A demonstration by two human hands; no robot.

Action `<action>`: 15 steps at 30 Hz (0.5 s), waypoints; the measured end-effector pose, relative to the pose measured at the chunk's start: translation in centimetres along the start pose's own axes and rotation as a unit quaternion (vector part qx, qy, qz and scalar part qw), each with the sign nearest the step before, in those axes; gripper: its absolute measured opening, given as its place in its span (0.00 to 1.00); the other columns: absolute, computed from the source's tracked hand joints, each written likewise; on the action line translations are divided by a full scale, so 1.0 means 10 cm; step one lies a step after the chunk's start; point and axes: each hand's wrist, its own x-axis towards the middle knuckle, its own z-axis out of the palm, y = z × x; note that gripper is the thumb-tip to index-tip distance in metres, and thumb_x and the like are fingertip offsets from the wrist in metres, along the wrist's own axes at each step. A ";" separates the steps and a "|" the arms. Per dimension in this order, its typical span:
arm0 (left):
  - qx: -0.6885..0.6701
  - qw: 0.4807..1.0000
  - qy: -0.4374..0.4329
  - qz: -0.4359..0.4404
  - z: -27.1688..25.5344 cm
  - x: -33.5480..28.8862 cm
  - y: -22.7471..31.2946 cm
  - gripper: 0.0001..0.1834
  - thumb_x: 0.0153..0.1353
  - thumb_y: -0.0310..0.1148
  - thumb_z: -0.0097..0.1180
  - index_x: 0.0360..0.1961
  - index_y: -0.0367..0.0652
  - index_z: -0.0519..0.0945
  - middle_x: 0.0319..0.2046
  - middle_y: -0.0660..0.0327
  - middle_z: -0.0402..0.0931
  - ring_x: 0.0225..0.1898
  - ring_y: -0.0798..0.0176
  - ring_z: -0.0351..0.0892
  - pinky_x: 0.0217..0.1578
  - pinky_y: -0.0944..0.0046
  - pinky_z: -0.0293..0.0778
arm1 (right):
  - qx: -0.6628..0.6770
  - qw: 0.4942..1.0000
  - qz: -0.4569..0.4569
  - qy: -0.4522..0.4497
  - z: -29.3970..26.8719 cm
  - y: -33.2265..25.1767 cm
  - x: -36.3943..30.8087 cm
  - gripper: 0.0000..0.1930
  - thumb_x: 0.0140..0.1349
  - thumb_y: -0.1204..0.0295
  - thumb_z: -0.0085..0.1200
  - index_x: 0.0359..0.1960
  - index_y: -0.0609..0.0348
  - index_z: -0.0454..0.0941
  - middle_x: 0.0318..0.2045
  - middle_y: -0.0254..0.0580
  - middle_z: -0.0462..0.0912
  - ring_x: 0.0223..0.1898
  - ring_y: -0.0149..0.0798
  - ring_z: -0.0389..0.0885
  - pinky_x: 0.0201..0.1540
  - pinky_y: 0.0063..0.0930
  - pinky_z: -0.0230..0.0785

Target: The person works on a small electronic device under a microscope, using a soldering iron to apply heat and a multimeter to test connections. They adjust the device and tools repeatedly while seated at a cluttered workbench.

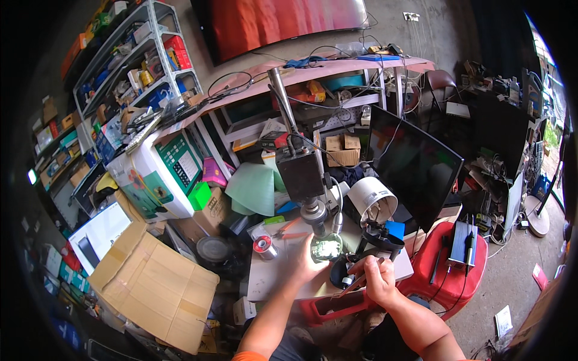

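Under the microscope point(305, 180) lies a brightly lit, pale green round piece point(327, 248), too glaring to make out fully. My left hand point(306, 265) is closed at its left edge, thumb and fingers around it. Just right of it, my right hand point(378, 279) is pinched on a thin tool point(354, 285) that slants toward the lit piece; its kind is not clear. A black round part point(341, 274) sits between my hands. Beyond the right hand are a black bowl-shaped part point(385, 239) and a white cylindrical housing point(372, 200).
A solder spool point(264, 247) and orange-handled tool point(294, 234) lie on the small white table point(262, 283). A red stool point(460, 265) at right carries a grey box with a cabled pen-like tool. A dark monitor point(412, 165) stands behind; an opened carton point(158, 286) is at left.
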 end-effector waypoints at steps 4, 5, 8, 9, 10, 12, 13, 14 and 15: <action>0.004 1.000 0.017 0.018 0.02 -0.02 -0.05 0.53 0.39 0.36 0.78 0.66 0.37 0.62 0.58 0.44 0.70 0.58 0.44 0.72 0.58 0.50 0.70 | 0.014 1.000 -0.004 -0.001 0.02 0.04 -0.01 0.27 0.76 0.64 0.36 0.26 0.69 0.83 0.17 0.40 0.81 0.17 0.27 0.75 0.22 0.20 0.65; 0.010 1.000 0.017 0.021 0.02 -0.02 -0.06 0.53 0.39 0.36 0.78 0.66 0.36 0.62 0.58 0.44 0.70 0.58 0.44 0.72 0.58 0.50 0.70 | 0.016 1.000 -0.004 -0.003 0.01 0.05 -0.01 0.28 0.76 0.63 0.36 0.25 0.69 0.82 0.17 0.40 0.81 0.17 0.26 0.75 0.20 0.19 0.63; 0.027 0.999 0.016 0.023 0.00 -0.02 -0.03 0.53 0.39 0.36 0.78 0.66 0.36 0.62 0.58 0.43 0.70 0.58 0.43 0.72 0.58 0.50 0.70 | 0.014 1.000 -0.009 -0.010 0.02 0.04 -0.01 0.28 0.76 0.63 0.36 0.26 0.69 0.83 0.17 0.40 0.81 0.17 0.27 0.76 0.20 0.19 0.63; 0.033 0.999 0.016 0.022 0.00 -0.02 -0.02 0.53 0.39 0.36 0.78 0.66 0.36 0.62 0.58 0.43 0.70 0.58 0.43 0.72 0.58 0.50 0.70 | 0.015 1.000 -0.013 -0.009 0.03 0.05 -0.01 0.28 0.76 0.62 0.36 0.26 0.69 0.83 0.16 0.39 0.80 0.17 0.27 0.76 0.20 0.19 0.63; 0.032 0.999 0.017 0.020 0.00 -0.02 -0.03 0.53 0.39 0.36 0.78 0.66 0.36 0.61 0.58 0.43 0.70 0.58 0.43 0.72 0.58 0.50 0.70 | 0.015 1.000 -0.018 -0.007 0.03 0.07 -0.01 0.28 0.76 0.62 0.37 0.26 0.69 0.83 0.16 0.39 0.80 0.17 0.27 0.75 0.20 0.19 0.63; 0.030 0.999 0.020 0.017 0.03 -0.01 -0.03 0.53 0.39 0.36 0.78 0.67 0.37 0.61 0.58 0.43 0.70 0.58 0.43 0.72 0.58 0.50 0.70 | 0.010 1.000 -0.021 -0.005 0.04 0.06 -0.01 0.28 0.76 0.62 0.37 0.26 0.69 0.83 0.15 0.39 0.79 0.17 0.27 0.75 0.20 0.19 0.63; 0.029 0.999 0.022 0.015 0.03 -0.02 -0.02 0.53 0.40 0.36 0.78 0.67 0.37 0.61 0.58 0.43 0.70 0.58 0.43 0.72 0.58 0.50 0.70 | 0.006 1.000 -0.020 -0.006 0.03 0.03 0.00 0.28 0.76 0.62 0.37 0.26 0.69 0.83 0.15 0.39 0.79 0.17 0.27 0.75 0.20 0.20 0.63; 0.028 0.999 0.023 0.013 0.03 -0.01 -0.01 0.53 0.40 0.36 0.77 0.67 0.37 0.60 0.57 0.43 0.70 0.58 0.43 0.72 0.58 0.50 0.70 | 0.001 1.000 -0.018 -0.007 0.03 0.01 0.00 0.28 0.76 0.62 0.37 0.26 0.69 0.83 0.15 0.38 0.79 0.17 0.27 0.75 0.21 0.20 0.64; 0.027 0.999 0.025 0.011 0.03 -0.01 0.00 0.53 0.40 0.36 0.77 0.67 0.37 0.60 0.57 0.43 0.70 0.58 0.43 0.73 0.58 0.50 0.70 | 0.003 1.000 -0.016 -0.009 0.03 0.00 0.00 0.28 0.76 0.62 0.37 0.26 0.69 0.83 0.15 0.38 0.79 0.17 0.27 0.75 0.21 0.20 0.64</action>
